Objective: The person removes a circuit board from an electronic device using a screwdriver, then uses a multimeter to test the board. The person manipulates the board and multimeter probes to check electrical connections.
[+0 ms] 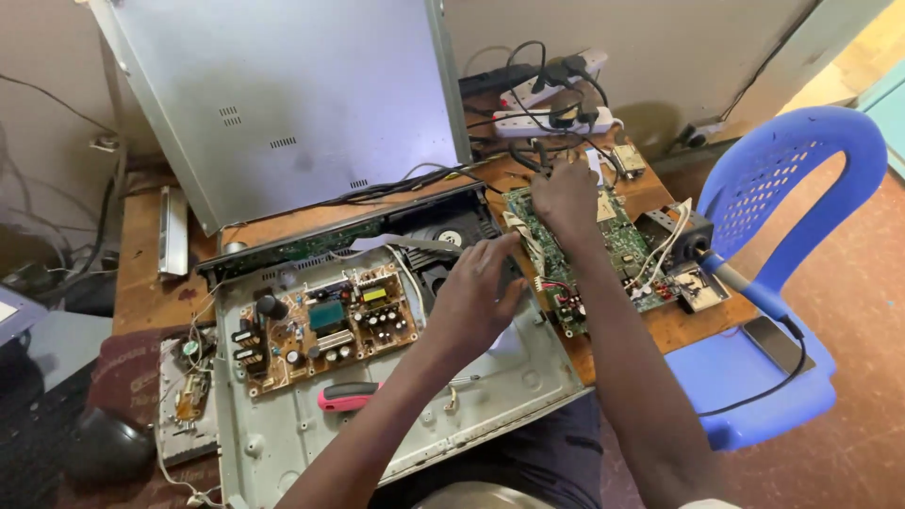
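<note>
- The green circuit board (613, 247) lies at the right of the opened player chassis (490, 396) on the table (141, 292), its long axis running far-left to near-right.
- Right hand (564, 196) rests on the board's far end — fingers curled down, their grip hidden.
- Left hand (474, 292), fingers spread, reaches from the chassis toward the board's left edge — just beside the white ribbon cable (524, 238).

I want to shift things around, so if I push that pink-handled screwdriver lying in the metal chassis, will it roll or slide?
The screwdriver looks round-handled, so it would probably roll sideways. The bare chassis floor looks smooth, so it may slide easily too. It seems stiff and light.
</note>
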